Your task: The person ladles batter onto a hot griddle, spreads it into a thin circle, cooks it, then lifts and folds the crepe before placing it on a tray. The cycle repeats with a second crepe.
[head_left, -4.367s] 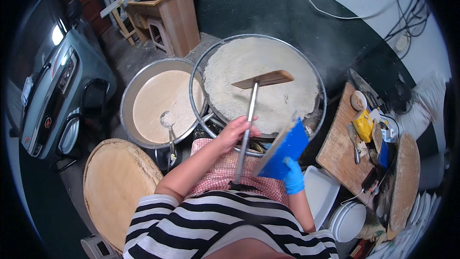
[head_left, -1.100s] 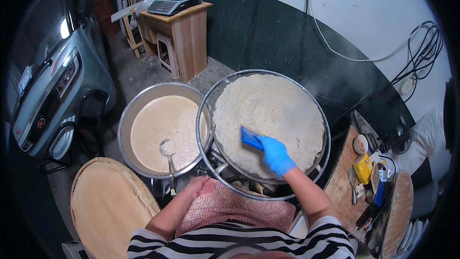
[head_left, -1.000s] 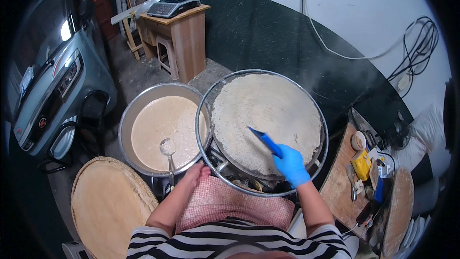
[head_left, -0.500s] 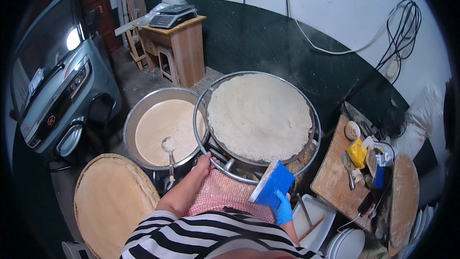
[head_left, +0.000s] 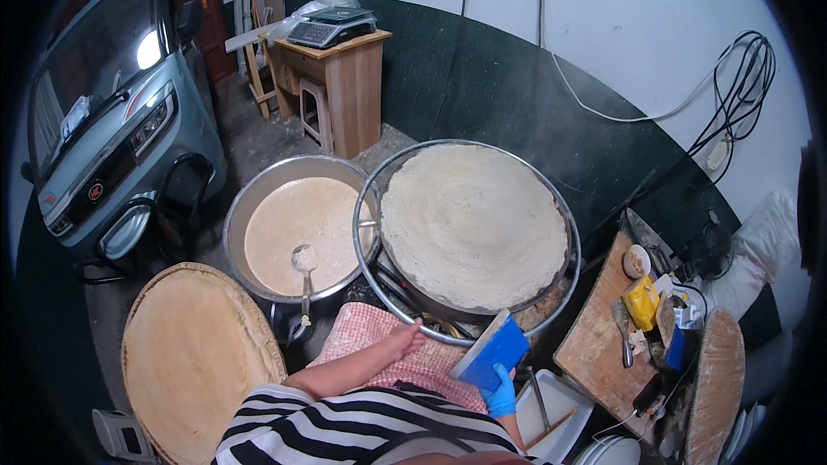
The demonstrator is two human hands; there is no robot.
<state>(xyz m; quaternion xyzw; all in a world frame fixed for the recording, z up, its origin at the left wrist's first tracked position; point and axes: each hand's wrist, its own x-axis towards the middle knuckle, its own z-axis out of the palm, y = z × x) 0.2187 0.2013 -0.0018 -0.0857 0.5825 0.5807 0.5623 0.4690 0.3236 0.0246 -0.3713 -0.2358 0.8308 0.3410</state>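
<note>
A round griddle (head_left: 478, 306) holds a wide, thin pale sheet of batter (head_left: 474, 224), and a metal ring (head_left: 575, 241) runs around it. My bare left hand (head_left: 403, 341) is at the ring's near edge, thumb over the tube and fingers against its outer side. In a blue glove, my right hand (head_left: 500, 394) grips a flat blue scraper board (head_left: 493, 353) with a pale edge, close to the ring's front right. Left of the griddle stands a big metal pot (head_left: 237, 250) of beige batter (head_left: 293, 215); a ladle (head_left: 305, 271) rests in it.
A round tray-like base with a stack of flat pancakes (head_left: 198, 353) is at the lower left. On the right, a wooden board (head_left: 594, 327) carries a spatula (head_left: 622, 327), a bowl (head_left: 637, 261) and a yellow packet (head_left: 640, 301). A white tub (head_left: 560, 405) sits below; a vehicle (head_left: 129, 146) stands left.
My left hand has moved right along the near edge, and the ring has turned with it. The batter surface now looks smoother, with circular streaks. My right hand still holds the scraper board.
</note>
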